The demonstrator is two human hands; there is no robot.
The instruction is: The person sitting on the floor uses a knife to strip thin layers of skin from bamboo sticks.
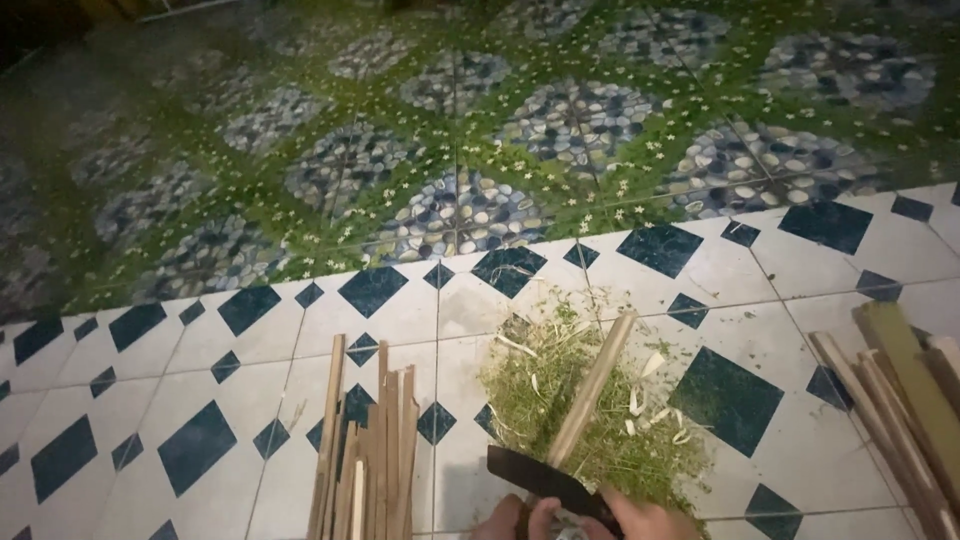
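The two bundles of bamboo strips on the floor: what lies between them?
In the head view, between the left bundle and the right bundle lies a pile of green shavings, with one bamboo stick and a dark blade over it.

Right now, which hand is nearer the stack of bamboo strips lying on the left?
Left. The left hand sits at the bottom edge just right of the stack of bamboo strips; the right hand is farther right, by the dark blade.

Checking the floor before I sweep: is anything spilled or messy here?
Yes. A heap of greenish shavings with pale curled chips litters the white-and-blue tiles, around the bamboo stick that the dark blade meets.
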